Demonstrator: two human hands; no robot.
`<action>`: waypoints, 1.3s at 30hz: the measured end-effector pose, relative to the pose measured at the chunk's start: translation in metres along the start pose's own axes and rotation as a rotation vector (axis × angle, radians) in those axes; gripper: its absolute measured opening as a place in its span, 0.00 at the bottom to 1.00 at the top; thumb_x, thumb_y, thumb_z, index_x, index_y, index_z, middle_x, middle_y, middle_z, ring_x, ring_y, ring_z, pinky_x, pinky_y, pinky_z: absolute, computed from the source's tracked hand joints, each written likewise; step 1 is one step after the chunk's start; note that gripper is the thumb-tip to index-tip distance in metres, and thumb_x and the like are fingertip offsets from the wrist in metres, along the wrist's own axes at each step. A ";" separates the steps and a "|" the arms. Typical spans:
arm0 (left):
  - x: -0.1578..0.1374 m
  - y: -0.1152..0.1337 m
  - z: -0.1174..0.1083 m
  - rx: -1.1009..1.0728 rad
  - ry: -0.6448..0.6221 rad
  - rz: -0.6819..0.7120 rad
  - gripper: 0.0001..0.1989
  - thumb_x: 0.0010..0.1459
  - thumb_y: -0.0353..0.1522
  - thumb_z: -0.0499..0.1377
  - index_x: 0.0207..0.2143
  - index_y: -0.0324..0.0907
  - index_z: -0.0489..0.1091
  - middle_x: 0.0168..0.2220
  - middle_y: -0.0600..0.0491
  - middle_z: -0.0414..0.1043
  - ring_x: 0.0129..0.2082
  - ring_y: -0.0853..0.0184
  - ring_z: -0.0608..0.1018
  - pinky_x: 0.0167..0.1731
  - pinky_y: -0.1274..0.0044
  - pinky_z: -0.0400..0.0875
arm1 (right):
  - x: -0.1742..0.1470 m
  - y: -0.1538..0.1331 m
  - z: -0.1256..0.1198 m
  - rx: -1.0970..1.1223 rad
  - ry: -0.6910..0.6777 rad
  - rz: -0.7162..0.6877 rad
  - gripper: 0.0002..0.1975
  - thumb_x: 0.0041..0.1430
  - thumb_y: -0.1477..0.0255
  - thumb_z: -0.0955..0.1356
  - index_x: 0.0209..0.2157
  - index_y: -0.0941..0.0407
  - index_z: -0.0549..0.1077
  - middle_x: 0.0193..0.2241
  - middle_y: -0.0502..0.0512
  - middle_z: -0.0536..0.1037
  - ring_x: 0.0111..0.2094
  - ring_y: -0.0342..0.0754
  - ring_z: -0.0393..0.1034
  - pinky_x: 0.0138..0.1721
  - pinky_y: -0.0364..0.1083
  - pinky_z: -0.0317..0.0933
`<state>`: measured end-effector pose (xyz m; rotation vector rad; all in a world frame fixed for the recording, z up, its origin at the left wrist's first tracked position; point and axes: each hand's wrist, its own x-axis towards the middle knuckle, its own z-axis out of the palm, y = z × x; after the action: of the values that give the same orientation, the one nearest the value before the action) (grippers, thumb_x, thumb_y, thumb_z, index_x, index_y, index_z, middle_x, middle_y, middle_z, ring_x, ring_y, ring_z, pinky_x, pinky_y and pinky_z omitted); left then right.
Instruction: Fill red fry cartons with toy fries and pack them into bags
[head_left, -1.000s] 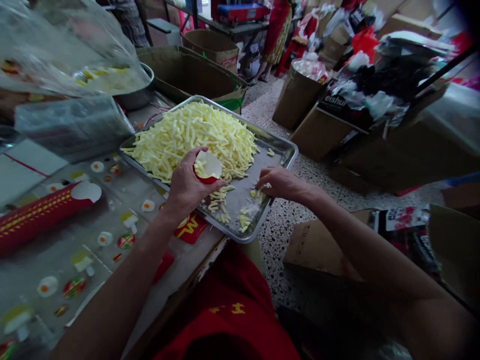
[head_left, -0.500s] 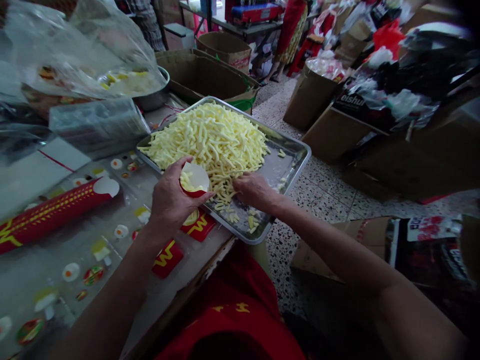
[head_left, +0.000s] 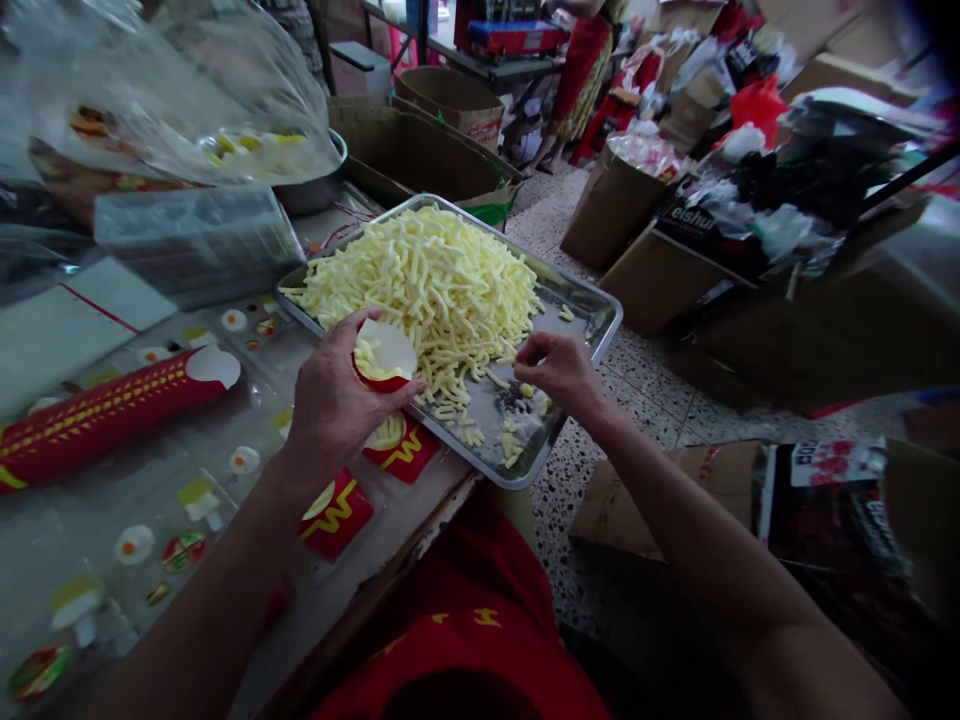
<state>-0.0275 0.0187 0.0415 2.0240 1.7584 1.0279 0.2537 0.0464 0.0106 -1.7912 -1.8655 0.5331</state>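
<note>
"Just near-left of the tray's (head_left: 484, 404) heap of pale sticks (head_left: 431, 280), your left hand (head_left: 334, 385) is clamped on a red carton (head_left: 394, 348)."

"And your right hand (head_left: 559, 370)?"

"Curled over the tray's right side; I can't tell whether it grips anything."

Pale speckled terrazzo floor (head_left: 651, 372) beside the grey plastic-covered tabletop (head_left: 409, 505), dark metal-legged table (head_left: 491, 71) beyond the tabletop, dim light
</note>
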 end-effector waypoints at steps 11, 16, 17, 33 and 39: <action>-0.013 0.032 0.033 0.166 -0.287 0.069 0.42 0.44 0.37 0.74 0.60 0.40 0.64 0.57 0.43 0.73 0.55 0.52 0.76 0.55 0.65 0.71 | -0.022 -0.027 0.002 -0.060 -0.025 0.022 0.05 0.49 0.73 0.70 0.30 0.56 0.78 0.26 0.52 0.79 0.28 0.45 0.70 0.30 0.43 0.58; -0.008 0.032 0.054 0.003 -0.302 0.160 0.43 0.42 0.39 0.75 0.60 0.41 0.64 0.58 0.43 0.72 0.58 0.53 0.74 0.58 0.66 0.69 | -0.032 -0.069 -0.018 0.053 -0.062 -0.163 0.09 0.50 0.76 0.72 0.36 0.55 0.80 0.29 0.50 0.81 0.31 0.44 0.71 0.35 0.44 0.61; -0.008 0.033 0.057 -0.034 -0.274 0.161 0.42 0.43 0.38 0.74 0.59 0.42 0.64 0.57 0.44 0.72 0.57 0.54 0.74 0.58 0.66 0.69 | -0.032 -0.074 -0.016 0.022 -0.062 -0.156 0.13 0.50 0.76 0.72 0.39 0.54 0.80 0.30 0.50 0.81 0.31 0.45 0.72 0.36 0.44 0.61; -0.102 0.002 -0.002 -0.065 0.289 -0.249 0.39 0.50 0.32 0.68 0.64 0.41 0.59 0.56 0.42 0.71 0.56 0.56 0.74 0.58 0.64 0.70 | -0.076 -0.147 0.036 0.081 -0.254 -0.725 0.10 0.64 0.67 0.68 0.40 0.51 0.82 0.47 0.62 0.74 0.50 0.57 0.67 0.52 0.55 0.60; -0.219 -0.025 -0.085 -0.150 0.264 -0.558 0.56 0.40 0.41 0.76 0.68 0.44 0.54 0.62 0.40 0.66 0.62 0.51 0.71 0.60 0.60 0.68 | -0.108 -0.207 0.104 0.380 -0.905 -0.723 0.10 0.66 0.69 0.66 0.40 0.56 0.79 0.31 0.53 0.79 0.31 0.46 0.71 0.33 0.43 0.61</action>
<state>-0.1051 -0.2026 0.0133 1.2345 2.1252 1.2181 0.0270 -0.0676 0.0409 -0.5305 -2.5320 1.4151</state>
